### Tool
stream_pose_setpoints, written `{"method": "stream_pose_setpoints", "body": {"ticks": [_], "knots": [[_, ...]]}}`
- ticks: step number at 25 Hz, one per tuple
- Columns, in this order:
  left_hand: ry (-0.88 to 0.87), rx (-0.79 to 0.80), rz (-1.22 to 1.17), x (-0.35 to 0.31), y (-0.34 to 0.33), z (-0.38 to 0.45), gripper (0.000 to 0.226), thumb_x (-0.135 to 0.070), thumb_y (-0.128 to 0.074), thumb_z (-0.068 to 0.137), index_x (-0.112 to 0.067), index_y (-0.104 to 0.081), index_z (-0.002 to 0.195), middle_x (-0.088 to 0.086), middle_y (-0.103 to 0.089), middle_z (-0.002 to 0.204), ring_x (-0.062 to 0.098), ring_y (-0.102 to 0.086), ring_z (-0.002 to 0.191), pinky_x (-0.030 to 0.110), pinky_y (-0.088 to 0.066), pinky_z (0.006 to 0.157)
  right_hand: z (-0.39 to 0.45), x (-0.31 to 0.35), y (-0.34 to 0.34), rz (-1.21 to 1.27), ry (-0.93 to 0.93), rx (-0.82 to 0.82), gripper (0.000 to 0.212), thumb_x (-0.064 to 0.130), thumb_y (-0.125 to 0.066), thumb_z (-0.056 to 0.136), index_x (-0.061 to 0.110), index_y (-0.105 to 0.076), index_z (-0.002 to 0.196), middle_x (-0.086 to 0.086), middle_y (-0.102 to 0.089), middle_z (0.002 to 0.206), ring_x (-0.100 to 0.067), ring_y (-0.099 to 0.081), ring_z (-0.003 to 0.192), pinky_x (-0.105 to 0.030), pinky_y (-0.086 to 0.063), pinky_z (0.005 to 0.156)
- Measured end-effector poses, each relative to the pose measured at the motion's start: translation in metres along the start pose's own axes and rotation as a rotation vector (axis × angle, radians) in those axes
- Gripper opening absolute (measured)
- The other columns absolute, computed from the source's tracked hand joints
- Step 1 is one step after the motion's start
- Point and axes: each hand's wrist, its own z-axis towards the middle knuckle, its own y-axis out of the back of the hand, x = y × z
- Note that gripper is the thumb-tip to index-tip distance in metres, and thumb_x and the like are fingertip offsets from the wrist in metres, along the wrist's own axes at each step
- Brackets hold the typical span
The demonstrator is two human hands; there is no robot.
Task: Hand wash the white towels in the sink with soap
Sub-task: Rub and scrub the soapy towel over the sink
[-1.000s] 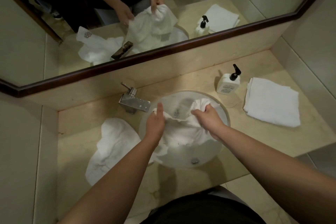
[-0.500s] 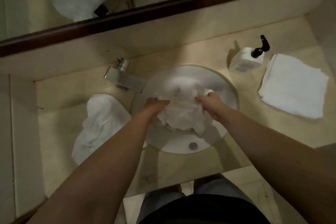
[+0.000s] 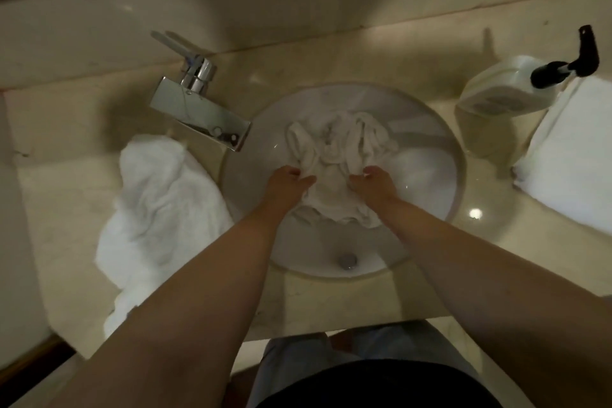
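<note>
Now both hands in sink, over basin. Left hand grips left side of wet towel, fingers curled into cloth. Right hand grips right side, fingers likewise curled. Towel bunched, wrinkled, lying in basin between and beyond hands. Drain near front edge. Faucet at back left. Crumpled towel on counter left of sink. Soap bottle back right, touching folded towel at right.
</note>
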Motion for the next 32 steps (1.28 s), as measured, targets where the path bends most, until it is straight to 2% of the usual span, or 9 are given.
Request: {"method": "stream_pose_setpoints", "body": {"ticks": [6,9,11,13,16,20,24,28,32], "knots": [[-0.017,-0.125,0.009,0.000,-0.016,0.009,0.018,-0.026,-0.065,0.093,-0.010,-0.063,0.099,0.001,-0.062,0.095,0.018,-0.057,0.089,0.024,-0.040,0.076,0.017,0.003,-0.013,-0.149,0.021,-0.142,0.048,0.029,-0.064,0.088,0.004,-0.051,0.127,-0.012,-0.056,0.123,-0.031,-0.058,0.109,-0.039,-0.049,0.092],[0.045,-0.175,-0.073,-0.003,-0.019,0.009,0.023,-0.018,-0.051,0.097,-0.016,-0.053,0.074,-0.001,-0.057,0.076,0.023,-0.056,0.084,0.026,-0.039,0.068,0.023,0.003,-0.013,-0.253,0.035,-0.081,0.022,0.028,-0.060,0.086,0.006,-0.062,0.084,-0.007,-0.062,0.079,-0.030,-0.064,0.084,-0.030,-0.043,0.066],[0.088,-0.114,-0.168,-0.003,-0.017,0.010,0.022,-0.012,-0.046,0.099,-0.008,-0.059,0.082,0.010,-0.061,0.084,0.031,-0.059,0.094,0.026,-0.047,0.075,0.017,0.009,-0.012,-0.187,0.057,-0.077,0.033,0.022,-0.051,0.092,0.009,-0.050,0.063,-0.005,-0.052,0.063,-0.027,-0.056,0.072,-0.030,-0.035,0.056],[0.093,-0.064,-0.305,-0.006,-0.010,0.002,0.026,-0.025,-0.052,0.099,-0.003,-0.065,0.096,0.012,-0.066,0.095,0.030,-0.066,0.100,0.033,-0.055,0.087,0.006,0.017,-0.005,-0.103,0.089,-0.078,0.036,0.022,-0.040,0.101,0.007,-0.048,0.069,-0.008,-0.050,0.071,-0.023,-0.048,0.078,-0.030,-0.034,0.063],[0.187,-0.033,-0.615,-0.010,0.000,-0.026,0.021,-0.021,-0.068,0.094,-0.005,-0.066,0.107,0.003,-0.069,0.098,0.015,-0.068,0.083,0.018,-0.055,0.058,-0.023,0.021,0.012,0.238,0.125,-0.059,0.025,0.027,-0.044,0.103,0.010,-0.059,0.092,-0.008,-0.059,0.085,-0.020,-0.054,0.080,-0.027,-0.041,0.070],[0.199,-0.123,-0.436,-0.016,0.014,-0.062,0.057,-0.032,-0.065,0.095,0.009,-0.054,0.133,0.022,-0.058,0.135,0.035,-0.058,0.122,0.032,-0.047,0.095,-0.066,0.007,0.029,0.317,0.199,-0.103,0.018,0.018,-0.072,0.086,0.009,-0.066,0.101,-0.008,-0.070,0.096,-0.019,-0.065,0.081,-0.032,-0.053,0.073],[0.089,-0.149,-0.472,-0.021,0.038,-0.109,0.062,-0.047,-0.052,0.099,0.004,-0.051,0.135,0.019,-0.057,0.136,0.036,-0.055,0.124,0.034,-0.044,0.097,-0.110,0.000,0.041,0.291,0.160,-0.314,0.035,0.027,-0.062,0.094,-0.003,-0.067,0.111,-0.021,-0.068,0.106,-0.036,-0.064,0.100,-0.047,-0.052,0.089],[-0.069,-0.262,-0.602,-0.016,0.065,-0.144,0.058,-0.053,-0.049,0.099,-0.006,-0.058,0.130,0.013,-0.062,0.129,0.033,-0.058,0.119,0.041,-0.046,0.104,-0.164,0.003,0.057,0.373,0.173,-0.426,0.047,0.038,-0.054,0.099,-0.006,-0.066,0.090,-0.029,-0.066,0.094,-0.039,-0.063,0.091,-0.047,-0.049,0.088],[-0.321,-0.300,-0.692,-0.023,0.093,-0.181,0.069,-0.069,-0.046,0.092,-0.012,-0.058,0.128,0.007,-0.064,0.123,0.024,-0.060,0.114,0.045,-0.046,0.105,-0.216,0.015,0.069,0.585,0.270,-0.427,0.044,0.042,-0.050,0.100,0.008,-0.063,0.076,-0.011,-0.065,0.076,-0.029,-0.062,0.078,-0.036,-0.048,0.075]]}}
